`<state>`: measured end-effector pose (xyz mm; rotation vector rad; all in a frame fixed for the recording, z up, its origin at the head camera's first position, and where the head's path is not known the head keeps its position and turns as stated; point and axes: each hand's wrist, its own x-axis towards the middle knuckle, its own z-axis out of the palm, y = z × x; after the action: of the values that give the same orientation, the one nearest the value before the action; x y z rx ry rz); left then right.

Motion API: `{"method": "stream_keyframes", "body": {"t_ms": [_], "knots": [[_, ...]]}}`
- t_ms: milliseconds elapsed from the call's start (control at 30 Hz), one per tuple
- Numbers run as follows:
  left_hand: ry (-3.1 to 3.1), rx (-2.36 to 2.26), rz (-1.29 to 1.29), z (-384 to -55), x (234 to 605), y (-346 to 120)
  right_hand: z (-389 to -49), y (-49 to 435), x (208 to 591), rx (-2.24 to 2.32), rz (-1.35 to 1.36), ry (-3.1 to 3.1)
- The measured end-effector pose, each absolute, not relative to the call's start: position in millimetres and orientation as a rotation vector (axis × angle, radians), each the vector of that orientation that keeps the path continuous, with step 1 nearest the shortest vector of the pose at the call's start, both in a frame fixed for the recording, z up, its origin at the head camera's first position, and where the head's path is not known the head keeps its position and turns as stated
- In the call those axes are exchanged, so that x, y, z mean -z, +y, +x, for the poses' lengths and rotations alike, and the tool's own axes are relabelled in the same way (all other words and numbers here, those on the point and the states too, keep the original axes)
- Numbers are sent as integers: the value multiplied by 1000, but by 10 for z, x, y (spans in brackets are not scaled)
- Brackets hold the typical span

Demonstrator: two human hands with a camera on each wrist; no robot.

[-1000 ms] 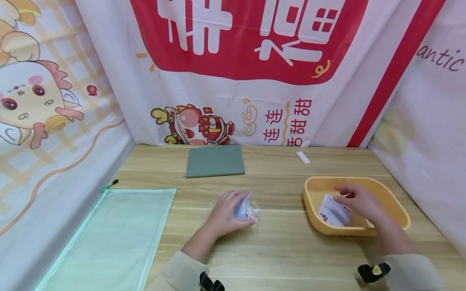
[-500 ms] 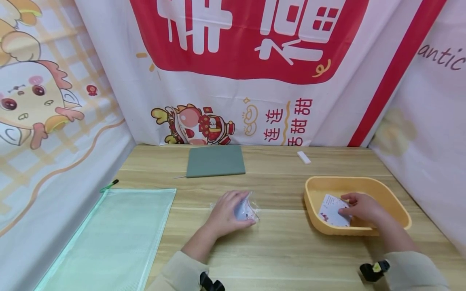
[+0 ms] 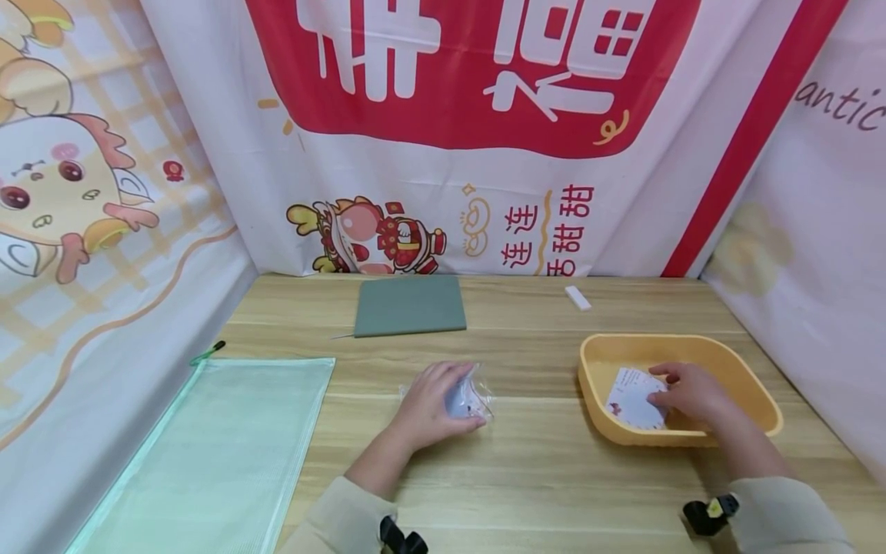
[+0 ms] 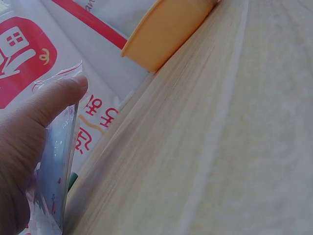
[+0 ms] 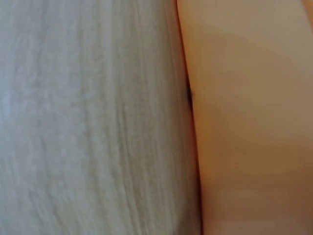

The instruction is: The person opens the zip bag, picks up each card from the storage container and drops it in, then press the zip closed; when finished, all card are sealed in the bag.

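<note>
I'm watching a yellow plastic tub (image 3: 727, 363) at four o'clock, right hand (image 3: 690, 395) inside, left hand (image 3: 431, 408) at six. The right thumb is touching a printed card (image 3: 630, 400) on the tub's nine-o'clock side, fingers half-bent, pinching or not I can't tell; the left is gripping a clear-wrapped packet (image 3: 464, 399). I'm judging this a card pickup, next calling for a sure pinch and lift.

One counter (image 3: 526, 485), one yellow tub (image 3: 640, 437), one printed card (image 3: 631, 400), one clear packet (image 3: 462, 402), one notebook (image 3: 411, 306), one mesh pouch (image 3: 208, 454), one small white block (image 3: 577, 298), one left hand (image 3: 431, 408), one right hand (image 3: 691, 392), two sleeves (image 3: 789, 515).
</note>
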<state>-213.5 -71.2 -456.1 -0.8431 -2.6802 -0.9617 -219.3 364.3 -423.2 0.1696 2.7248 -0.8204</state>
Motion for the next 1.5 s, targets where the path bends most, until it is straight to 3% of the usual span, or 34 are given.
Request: {"method": "stream_keyframes", "body": {"t_ms": [900, 1167, 1367, 1500], "knots": [[-2686, 943, -838, -2148, 4569, -711, -2047, 3432, 3833, 1141, 132, 2892], [-2708, 992, -806, -2140, 4564, -703, -1972, 3238, 3633, 1704, 463, 2821], [-2705, 994, -803, -2142, 4572, -701, -1905, 3008, 3568, 2142, 392, 2548], [-2714, 989, -802, -2138, 4565, -698, -1881, 2790, 3597, 2087, 327, 2558]]}}
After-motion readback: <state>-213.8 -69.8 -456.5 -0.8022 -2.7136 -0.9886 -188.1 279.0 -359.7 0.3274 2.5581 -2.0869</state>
